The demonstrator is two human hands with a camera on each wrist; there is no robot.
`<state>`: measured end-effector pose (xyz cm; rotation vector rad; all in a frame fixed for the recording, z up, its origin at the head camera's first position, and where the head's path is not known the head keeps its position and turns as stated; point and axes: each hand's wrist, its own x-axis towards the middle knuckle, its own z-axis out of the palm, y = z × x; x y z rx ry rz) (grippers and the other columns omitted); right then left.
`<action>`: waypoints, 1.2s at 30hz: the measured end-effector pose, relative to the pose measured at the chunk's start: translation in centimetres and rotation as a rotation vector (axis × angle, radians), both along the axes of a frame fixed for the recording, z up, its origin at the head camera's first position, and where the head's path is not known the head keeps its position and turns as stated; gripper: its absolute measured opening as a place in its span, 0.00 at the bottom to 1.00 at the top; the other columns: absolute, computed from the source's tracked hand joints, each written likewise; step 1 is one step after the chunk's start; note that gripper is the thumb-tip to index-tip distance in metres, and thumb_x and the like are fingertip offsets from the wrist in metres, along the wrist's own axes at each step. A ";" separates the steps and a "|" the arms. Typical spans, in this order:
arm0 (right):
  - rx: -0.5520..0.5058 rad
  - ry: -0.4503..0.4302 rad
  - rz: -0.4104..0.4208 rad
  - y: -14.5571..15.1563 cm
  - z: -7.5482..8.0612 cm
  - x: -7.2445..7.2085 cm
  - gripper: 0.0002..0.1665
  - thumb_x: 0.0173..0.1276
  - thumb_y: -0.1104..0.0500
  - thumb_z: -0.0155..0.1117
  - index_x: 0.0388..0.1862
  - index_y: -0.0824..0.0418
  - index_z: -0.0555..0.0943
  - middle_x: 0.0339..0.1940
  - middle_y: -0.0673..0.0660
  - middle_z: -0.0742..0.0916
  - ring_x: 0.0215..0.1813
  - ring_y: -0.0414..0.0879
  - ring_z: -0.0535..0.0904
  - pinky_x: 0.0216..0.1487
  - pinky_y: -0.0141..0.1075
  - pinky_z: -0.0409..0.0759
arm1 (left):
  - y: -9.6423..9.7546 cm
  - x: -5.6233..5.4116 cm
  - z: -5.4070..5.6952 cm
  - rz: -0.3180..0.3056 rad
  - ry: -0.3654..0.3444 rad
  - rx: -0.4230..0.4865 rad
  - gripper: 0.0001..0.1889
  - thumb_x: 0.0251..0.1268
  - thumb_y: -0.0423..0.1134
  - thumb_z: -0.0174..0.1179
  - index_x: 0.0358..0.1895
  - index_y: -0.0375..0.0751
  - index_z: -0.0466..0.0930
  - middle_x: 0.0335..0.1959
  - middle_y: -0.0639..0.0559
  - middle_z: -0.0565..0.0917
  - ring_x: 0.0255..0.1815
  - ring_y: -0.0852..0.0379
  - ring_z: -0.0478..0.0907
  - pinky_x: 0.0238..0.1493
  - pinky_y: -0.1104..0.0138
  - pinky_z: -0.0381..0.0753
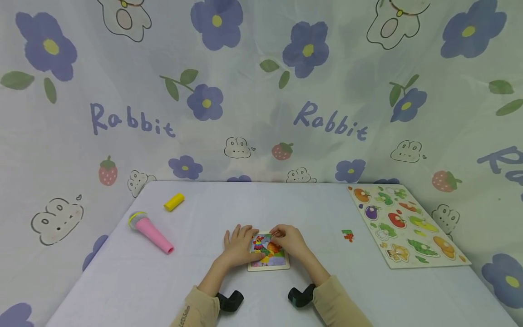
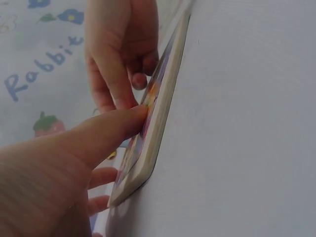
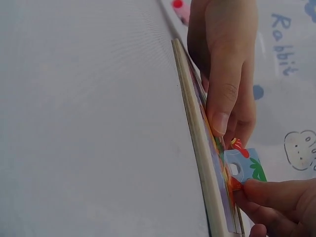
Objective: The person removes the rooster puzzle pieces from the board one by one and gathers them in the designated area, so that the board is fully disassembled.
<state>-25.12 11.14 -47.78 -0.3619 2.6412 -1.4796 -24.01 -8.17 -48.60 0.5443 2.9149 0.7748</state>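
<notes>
A small square jigsaw puzzle in a pale wooden tray [image 1: 268, 268] lies at the front middle of the table; its picture shows a colourful rooster. My left hand [image 1: 238, 250] rests along the tray's left side with fingers spread, and its thumb [image 2: 116, 127] presses on the picture. At the upper right corner my right hand [image 1: 291, 240] pinches a puzzle piece [image 3: 253, 165], pale blue with a green plant, between thumb and fingertips. That piece is tilted up over the puzzle's edge in the right wrist view. Another puzzle piece [image 1: 348, 235], red and green, lies apart to the right.
A vegetable peg puzzle board [image 1: 377, 234] lies at the right edge of the table. On the left are a pink toy microphone [image 1: 154, 234] and a yellow cylinder [image 1: 174, 202]. A printed curtain [image 1: 261, 91] hangs behind the white tabletop [image 1: 261, 204].
</notes>
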 end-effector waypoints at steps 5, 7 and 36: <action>-0.008 -0.019 -0.017 -0.2 0.0 -0.1 0.08 0.59 0.64 0.63 0.38 0.64 0.81 0.28 0.53 0.84 0.26 0.41 0.78 0.27 0.31 0.78 | 0.0 0.0 0.2 0.013 -0.006 -0.001 0.38 0.47 0.56 0.66 0.62 0.43 0.67 0.66 0.41 0.62 0.70 0.33 0.46 0.61 0.34 0.36; -0.009 -0.031 -0.029 -0.2 0.0 -0.2 0.08 0.59 0.64 0.63 0.38 0.64 0.81 0.28 0.53 0.84 0.26 0.41 0.77 0.27 0.31 0.77 | 0.0 0.1 0.2 0.015 -0.008 0.005 0.38 0.47 0.56 0.66 0.61 0.43 0.67 0.66 0.41 0.62 0.70 0.33 0.46 0.61 0.34 0.36; -0.022 -0.088 -0.057 -0.5 -0.1 -0.6 0.07 0.58 0.65 0.63 0.37 0.64 0.80 0.26 0.53 0.83 0.25 0.41 0.75 0.26 0.31 0.74 | 0.3 0.1 0.1 0.040 -0.012 0.070 0.32 0.52 0.53 0.64 0.59 0.43 0.70 0.65 0.40 0.63 0.70 0.32 0.46 0.62 0.35 0.33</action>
